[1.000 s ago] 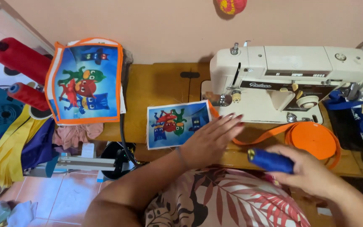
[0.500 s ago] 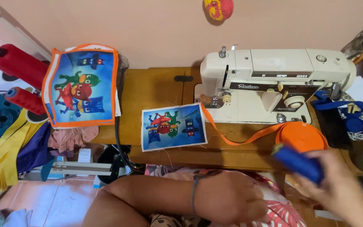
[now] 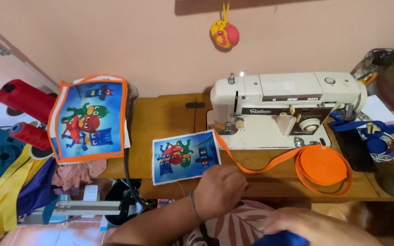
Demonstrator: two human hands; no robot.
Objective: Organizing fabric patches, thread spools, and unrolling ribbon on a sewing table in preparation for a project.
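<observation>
Nearest the camera, at the bottom edge, the right hand (image 3: 307, 226) lies low over the lap with its fingers curled down onto a blue fabric item (image 3: 282, 238), only a small part of which shows; whether the fingers actually grip it or just rest on it cannot be told. Just beyond, the left hand (image 3: 220, 189) is loosely closed at the front edge of the wooden sewing table (image 3: 169, 118), its knuckles touching the lower right corner of a small printed fabric panel (image 3: 185, 156) with cartoon figures on a blue ground; what the fingers hold underneath is hidden. An orange binding tape (image 3: 270, 164) runs from the panel's upper right corner, past the left hand, to a flat orange coil of tape (image 3: 322, 166) lying on the table to the right. Behind the panel and the coil stands a cream sewing machine (image 3: 288, 102). To the left, a larger printed panel edged in orange (image 3: 90, 118) hangs over the table's end, beside red thread cones (image 3: 21, 98). Farthest off, a yellow and red ornament (image 3: 225, 34) hangs on the pink wall (image 3: 115, 41).
</observation>
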